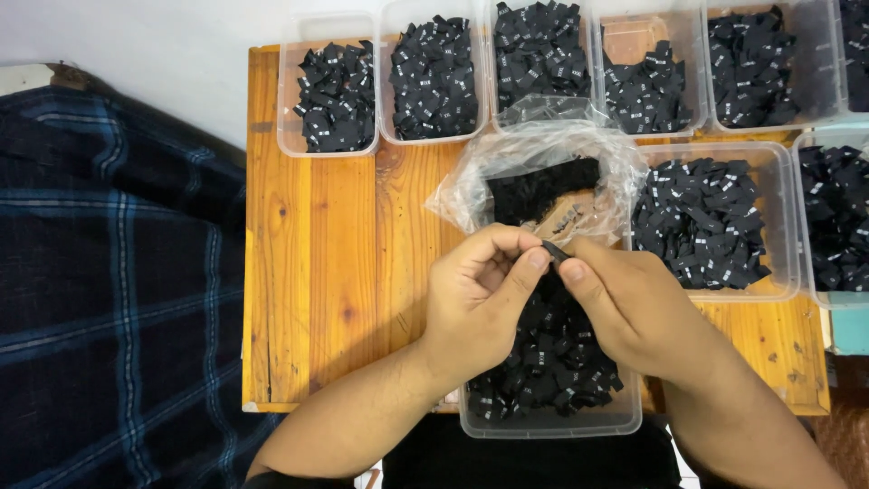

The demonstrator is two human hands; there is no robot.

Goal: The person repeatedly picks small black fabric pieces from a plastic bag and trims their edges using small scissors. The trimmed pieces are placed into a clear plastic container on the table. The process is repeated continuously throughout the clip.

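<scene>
Two bare forearms enter from the lower edge, ending in the left hand (478,303) and the right hand (634,308). No sleeves, rings, watch or gloves show. Fingernails are short. A dark garment shows between the arms.

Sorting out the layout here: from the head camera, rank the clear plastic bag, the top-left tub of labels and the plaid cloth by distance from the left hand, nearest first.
1. Clear plastic bag, just above the left hand, at table centre.
2. Top-left tub of labels, farther up, back-left corner of the wooden table.
3. Plaid cloth, off the table's left edge; close to the tub in distance, roughly tied.
</scene>
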